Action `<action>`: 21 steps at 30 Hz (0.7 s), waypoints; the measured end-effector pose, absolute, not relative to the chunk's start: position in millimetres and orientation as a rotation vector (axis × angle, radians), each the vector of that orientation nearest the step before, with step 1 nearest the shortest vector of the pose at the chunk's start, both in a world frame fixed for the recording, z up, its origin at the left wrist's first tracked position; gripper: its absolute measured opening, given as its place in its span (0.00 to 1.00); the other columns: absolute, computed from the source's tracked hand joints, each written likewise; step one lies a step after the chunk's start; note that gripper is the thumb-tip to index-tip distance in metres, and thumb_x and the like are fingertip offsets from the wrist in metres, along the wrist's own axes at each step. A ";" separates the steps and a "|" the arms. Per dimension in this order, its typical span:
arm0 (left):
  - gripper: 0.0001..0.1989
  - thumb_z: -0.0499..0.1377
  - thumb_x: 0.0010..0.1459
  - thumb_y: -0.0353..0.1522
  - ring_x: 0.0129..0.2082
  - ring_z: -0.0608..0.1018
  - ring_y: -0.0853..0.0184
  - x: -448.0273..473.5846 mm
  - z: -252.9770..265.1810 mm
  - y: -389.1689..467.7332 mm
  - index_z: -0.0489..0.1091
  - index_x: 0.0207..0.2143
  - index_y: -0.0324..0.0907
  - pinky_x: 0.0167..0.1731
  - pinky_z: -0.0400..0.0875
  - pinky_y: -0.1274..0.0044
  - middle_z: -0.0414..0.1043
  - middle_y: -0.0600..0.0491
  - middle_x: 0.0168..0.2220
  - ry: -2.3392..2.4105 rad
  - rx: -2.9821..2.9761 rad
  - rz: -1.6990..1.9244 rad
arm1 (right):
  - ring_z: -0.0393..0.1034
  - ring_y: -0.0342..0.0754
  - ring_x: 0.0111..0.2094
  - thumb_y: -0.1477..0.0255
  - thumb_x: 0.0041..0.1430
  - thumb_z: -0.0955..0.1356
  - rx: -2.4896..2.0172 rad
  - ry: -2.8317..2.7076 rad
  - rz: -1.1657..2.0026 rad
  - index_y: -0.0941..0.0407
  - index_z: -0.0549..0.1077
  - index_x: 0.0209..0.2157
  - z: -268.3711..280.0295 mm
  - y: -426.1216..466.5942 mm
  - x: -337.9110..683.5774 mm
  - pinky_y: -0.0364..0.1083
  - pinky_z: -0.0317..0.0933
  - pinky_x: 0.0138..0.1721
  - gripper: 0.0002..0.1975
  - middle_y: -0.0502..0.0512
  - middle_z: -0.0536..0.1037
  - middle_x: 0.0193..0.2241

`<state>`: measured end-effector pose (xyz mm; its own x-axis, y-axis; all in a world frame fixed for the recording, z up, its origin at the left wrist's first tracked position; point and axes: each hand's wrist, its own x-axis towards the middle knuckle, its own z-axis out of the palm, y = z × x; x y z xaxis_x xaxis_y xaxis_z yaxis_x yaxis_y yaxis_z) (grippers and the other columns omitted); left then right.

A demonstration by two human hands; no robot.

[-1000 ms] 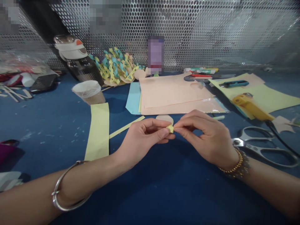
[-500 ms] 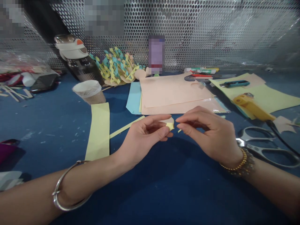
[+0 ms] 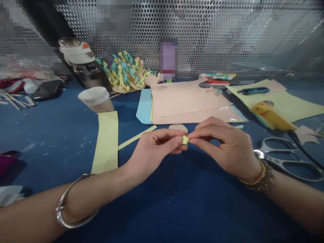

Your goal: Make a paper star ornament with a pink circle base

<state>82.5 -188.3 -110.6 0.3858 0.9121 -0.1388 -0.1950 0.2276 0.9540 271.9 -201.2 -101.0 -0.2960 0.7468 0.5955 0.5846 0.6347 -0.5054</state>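
Observation:
A small folded yellow paper star (image 3: 185, 140) is pinched between the thumb and fingers of my left hand (image 3: 157, 145). My right hand (image 3: 225, 145) closes its thumb and forefinger on the star's right edge, so both hands meet at it. Just behind the fingertips lies a pale round paper disc (image 3: 178, 128), partly covered by my left hand. A narrow yellow paper strip (image 3: 138, 137) rests to the left of my left hand, beside a wide yellow paper sheet (image 3: 106, 141).
Scissors (image 3: 275, 157) and a yellow glue gun (image 3: 273, 116) lie at the right, near a utility knife (image 3: 254, 90). Behind my hands are stacked pink sheets (image 3: 187, 98). A paper cup (image 3: 97, 99), a bottle (image 3: 87, 67) and colourful paper curls (image 3: 128, 72) stand back left.
My right fingertips have moved left and slightly down to touch the star, closing the small gap between the hands. The left hand has shifted slightly downward, showing more of the disc.

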 end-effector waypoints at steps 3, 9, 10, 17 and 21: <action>0.07 0.66 0.52 0.34 0.30 0.80 0.73 82.4 -110.0 -188.3 0.78 0.35 0.43 0.35 0.75 0.83 0.79 0.56 0.31 0.856 1.044 0.898 | 0.71 0.44 0.30 0.76 0.56 0.70 -1.044 -2.001 0.239 0.53 0.76 0.33 -101.0 -202.1 271.6 0.43 0.67 0.29 0.04 0.51 0.76 0.31; 0.06 0.67 0.51 0.32 0.29 0.80 0.73 82.8 -109.0 -188.7 0.79 0.34 0.42 0.34 0.76 0.83 0.80 0.56 0.29 0.844 1.033 0.904 | 0.72 0.44 0.30 0.76 0.56 0.71 -1.045 -1.994 0.227 0.55 0.76 0.32 -101.5 -202.4 270.4 0.43 0.66 0.27 0.03 0.52 0.76 0.30; 0.05 0.67 0.52 0.32 0.29 0.80 0.74 82.7 -109.1 -188.8 0.79 0.33 0.42 0.34 0.76 0.83 0.80 0.56 0.28 0.835 1.030 0.902 | 0.72 0.44 0.30 0.76 0.56 0.71 -1.049 -1.999 0.221 0.55 0.76 0.32 -101.4 -202.6 270.3 0.43 0.66 0.27 0.02 0.52 0.76 0.30; 0.04 0.66 0.52 0.30 0.29 0.81 0.75 82.9 -110.2 -189.1 0.79 0.33 0.43 0.33 0.76 0.86 0.80 0.57 0.29 0.804 1.002 0.897 | 0.70 0.41 0.29 0.77 0.57 0.69 -1.043 -2.033 0.174 0.57 0.75 0.30 -99.8 -203.7 269.0 0.40 0.65 0.27 0.03 0.52 0.75 0.29; 0.07 0.67 0.51 0.30 0.31 0.80 0.74 83.8 -109.4 -189.4 0.79 0.35 0.43 0.35 0.76 0.85 0.80 0.57 0.31 0.780 1.009 0.903 | 0.70 0.40 0.28 0.78 0.57 0.68 -1.045 -2.021 0.173 0.59 0.75 0.30 -100.2 -203.4 267.6 0.38 0.65 0.27 0.03 0.52 0.74 0.29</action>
